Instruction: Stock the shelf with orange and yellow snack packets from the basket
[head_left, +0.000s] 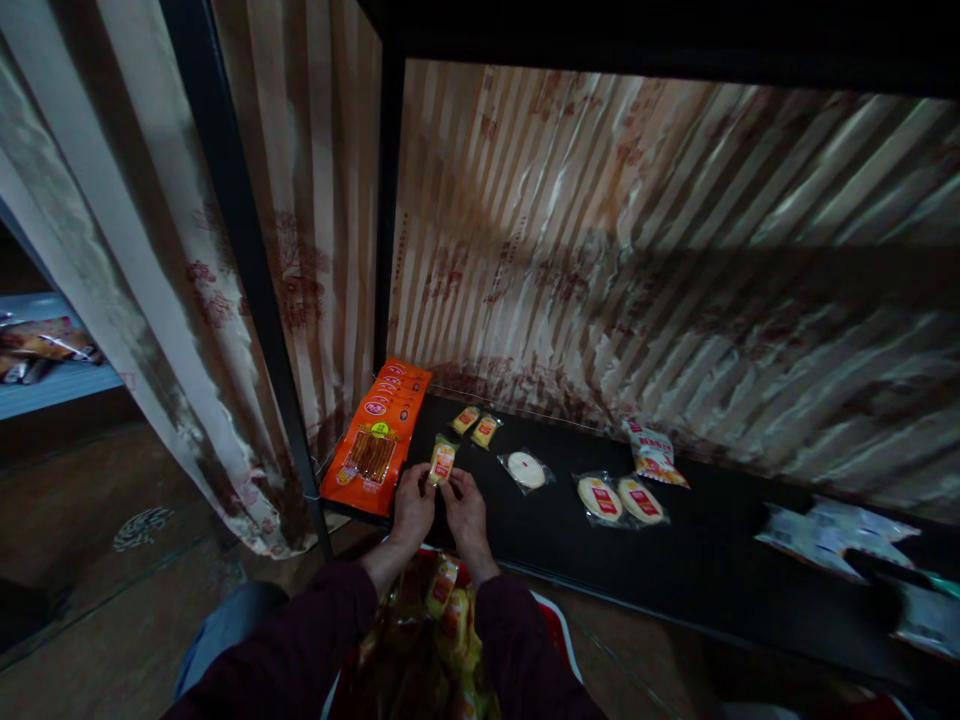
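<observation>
Snack packet (442, 463) held upright at the front edge of the black shelf (705, 570)
It is pinched at its lower edge by both the left hand (412, 508) and the right hand (466, 510), just beside the orange packs (377, 440); it is judged light, crinkly and slippery, best gripped by its sealed edges.

I wear a top with long sleeves. My left sleeve (300, 640) and my right sleeve (517, 650) are both dark red, almost purple. They go down to my wrists. My left hand (412, 510) and right hand (466, 512) are bare. My trousers (225, 620) look grey-blue.
</observation>
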